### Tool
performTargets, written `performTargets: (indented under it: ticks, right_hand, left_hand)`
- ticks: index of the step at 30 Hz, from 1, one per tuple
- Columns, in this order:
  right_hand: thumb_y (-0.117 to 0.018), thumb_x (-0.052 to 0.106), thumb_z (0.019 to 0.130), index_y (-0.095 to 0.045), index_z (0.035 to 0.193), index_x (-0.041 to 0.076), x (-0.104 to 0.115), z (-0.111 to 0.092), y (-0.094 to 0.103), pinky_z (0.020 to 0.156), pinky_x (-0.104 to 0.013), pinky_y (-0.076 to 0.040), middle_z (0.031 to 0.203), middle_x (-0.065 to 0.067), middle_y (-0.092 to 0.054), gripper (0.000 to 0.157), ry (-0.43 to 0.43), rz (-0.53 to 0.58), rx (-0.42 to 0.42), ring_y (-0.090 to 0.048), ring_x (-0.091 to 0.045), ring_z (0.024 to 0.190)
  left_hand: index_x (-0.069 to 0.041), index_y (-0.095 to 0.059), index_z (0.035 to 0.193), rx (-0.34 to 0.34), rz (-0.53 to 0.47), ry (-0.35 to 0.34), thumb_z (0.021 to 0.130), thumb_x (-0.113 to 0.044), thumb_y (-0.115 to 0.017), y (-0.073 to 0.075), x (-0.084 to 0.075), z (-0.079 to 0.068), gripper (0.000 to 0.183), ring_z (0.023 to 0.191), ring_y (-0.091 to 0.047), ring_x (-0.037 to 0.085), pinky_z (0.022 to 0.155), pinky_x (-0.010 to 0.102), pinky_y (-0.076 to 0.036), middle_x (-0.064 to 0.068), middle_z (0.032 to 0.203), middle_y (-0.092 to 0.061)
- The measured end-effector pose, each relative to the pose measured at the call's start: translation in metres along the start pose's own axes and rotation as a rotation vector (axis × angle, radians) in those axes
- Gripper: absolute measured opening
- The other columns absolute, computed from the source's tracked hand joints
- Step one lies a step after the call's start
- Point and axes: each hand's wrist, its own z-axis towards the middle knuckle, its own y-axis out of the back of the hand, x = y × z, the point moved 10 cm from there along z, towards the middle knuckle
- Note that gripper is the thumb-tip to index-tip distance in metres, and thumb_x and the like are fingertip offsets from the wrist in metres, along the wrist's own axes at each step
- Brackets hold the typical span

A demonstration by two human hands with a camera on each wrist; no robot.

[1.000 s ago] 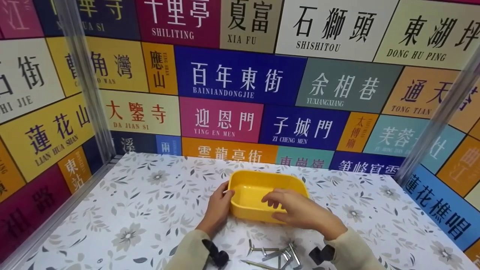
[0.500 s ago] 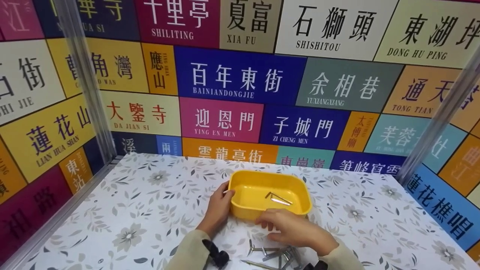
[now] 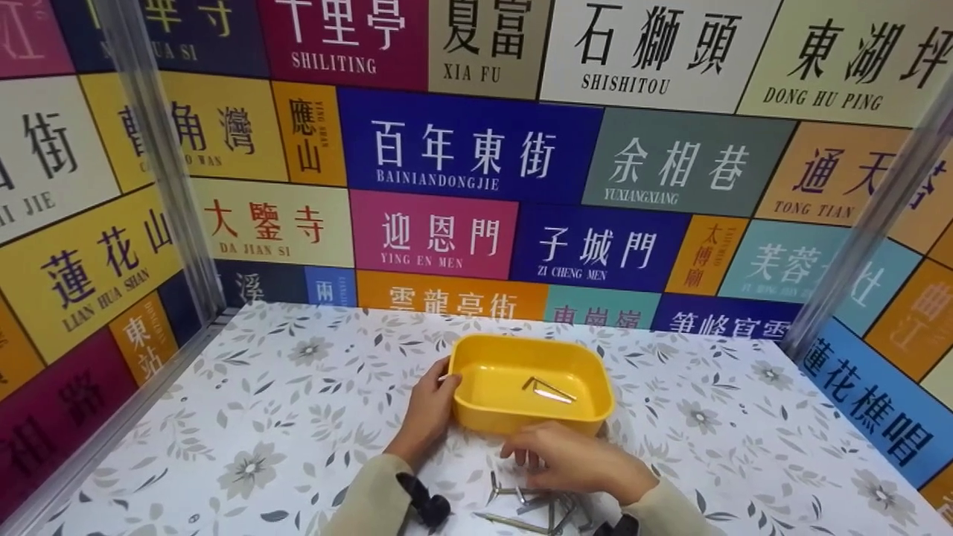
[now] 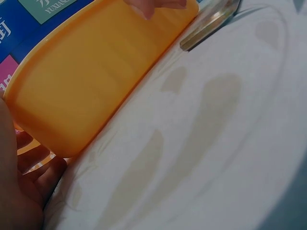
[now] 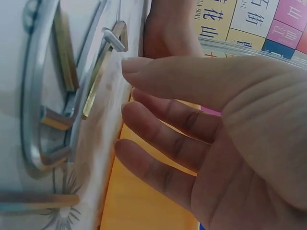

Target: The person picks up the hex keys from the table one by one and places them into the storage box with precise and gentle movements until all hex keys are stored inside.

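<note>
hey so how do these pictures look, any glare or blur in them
Head: fairly even light, large letters on the wall signs readable, a bright glint by the hex key in the yellow box. Left wrist: dim, the tablecloth pattern soft, lower-right corner dark. Right wrist: shiny highlights on the loose hex keys.

Left grip (image 4: 21, 191) on yellow box (image 4: 91, 79)

Rounded yellow plastic tub (image 3: 484, 420): plain to our eyes, more orange in the left wrist view
Bent silver metal keys (image 5: 30, 96): perhaps brassy in places; we see them blurred
White flat tabletop (image 3: 335, 424): grey, beige flowers and leaves
Multicoloured panelled wall (image 3: 577, 145): blue, pink, yellow, orange blocks
</note>
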Motion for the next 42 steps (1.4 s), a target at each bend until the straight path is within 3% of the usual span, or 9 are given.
performTargets:
  ticks: [9, 14, 21, 36, 42]
  right_hand:
    - [-0.073, 0.005, 0.075, -0.068, 0.106, 0.013, -0.005, 0.0, -0.009, 0.074, -0.018, -0.048, 0.091, 0.002, -0.064, 0.032, -0.043, 0.015, 0.02, -0.055, -0.003, 0.079]
    - [-0.069, 0.0, 0.075, -0.068, 0.104, 0.015, -0.01, 0.001, -0.012, 0.075, -0.018, -0.049, 0.09, 0.004, -0.064, 0.032, -0.061, 0.015, 0.011, -0.055, -0.002, 0.08]
    - [-0.068, 0.005, 0.079, -0.069, 0.103, 0.017, -0.009, 0.003, -0.014, 0.073, -0.017, -0.048, 0.088, 0.005, -0.063, 0.027, -0.051, 0.018, -0.01, -0.054, -0.003, 0.077]
    - [-0.065, -0.003, 0.076, -0.067, 0.099, 0.012, -0.029, 0.003, -0.01, 0.069, -0.018, -0.049, 0.084, 0.004, -0.066, 0.027, -0.143, 0.154, -0.056, -0.055, -0.001, 0.074]
    - [-0.064, 0.001, 0.082, -0.066, 0.095, 0.013, -0.027, 0.004, -0.011, 0.068, -0.019, -0.046, 0.081, 0.005, -0.062, 0.018, -0.134, 0.043, -0.055, -0.051, -0.002, 0.073]
  left_hand:
    - [-0.019, -0.041, 0.145, 0.006, 0.008, 0.028, 0.095, -0.034, -0.044, -0.001, 0.001, -0.001, 0.051, 0.121, -0.054, 0.021, 0.105, 0.042, -0.043, 0.003, 0.145, -0.048]
    - [-0.019, -0.043, 0.144, 0.005, 0.003, 0.011, 0.095, -0.033, -0.045, -0.001, 0.0, -0.001, 0.05, 0.119, -0.055, 0.02, 0.103, 0.041, -0.045, 0.004, 0.142, -0.05]
    - [-0.013, -0.045, 0.142, -0.011, 0.017, -0.044, 0.095, -0.03, -0.045, 0.0, -0.005, -0.001, 0.05, 0.12, -0.056, 0.023, 0.102, 0.043, -0.046, 0.008, 0.139, -0.053]
    - [-0.015, -0.043, 0.144, -0.003, -0.002, -0.017, 0.095, -0.03, -0.045, 0.0, -0.002, 0.0, 0.051, 0.12, -0.055, 0.021, 0.103, 0.042, -0.044, 0.006, 0.141, -0.051]
    - [-0.017, -0.041, 0.145, 0.017, 0.002, -0.003, 0.095, -0.032, -0.043, -0.002, -0.002, -0.001, 0.052, 0.118, -0.056, 0.019, 0.102, 0.041, -0.046, 0.004, 0.142, -0.051]
